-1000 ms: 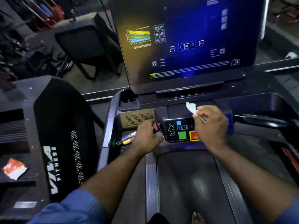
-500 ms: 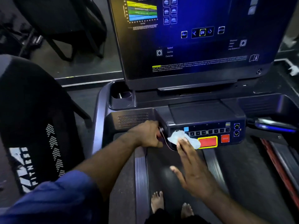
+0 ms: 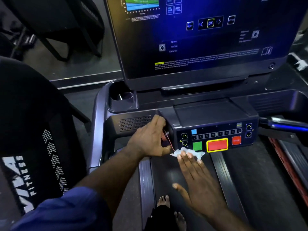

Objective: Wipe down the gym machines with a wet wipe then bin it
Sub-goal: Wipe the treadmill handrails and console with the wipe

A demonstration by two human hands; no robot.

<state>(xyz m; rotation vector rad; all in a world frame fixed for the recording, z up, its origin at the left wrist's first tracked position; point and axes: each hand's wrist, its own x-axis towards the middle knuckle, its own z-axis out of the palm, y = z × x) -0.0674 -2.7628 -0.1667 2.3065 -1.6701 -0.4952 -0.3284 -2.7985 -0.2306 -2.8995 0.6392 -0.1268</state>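
A large dark treadmill [image 3: 103,130] fills the view, its tall glossy display screen [image 3: 200,39] glowing blue with small icons and an "OK" button. To the left stands a black neighbouring machine [image 3: 33,130] with white "FITNESS" lettering. Below the screen sits the black control panel [image 3: 215,137], a boxy console with a row of number keys, arrow keys, a green square button [image 3: 197,145], a yellow-framed red rectangular button [image 3: 217,145] and a smaller red button [image 3: 236,140]. The dark treadmill belt [image 3: 175,174] runs beneath, with bare feet [image 3: 164,200] on it. The left hand [image 3: 148,140], coming from a blue sleeve [image 3: 58,212], is curled around the panel's left end, by a thin red cord [image 3: 169,140]. The right hand [image 3: 198,185] is flat with fingers extended and together, thumb spread out, its fingertips pressing a crumpled white wet wipe [image 3: 186,153] against the lower front edge of the panel, just under the green button.
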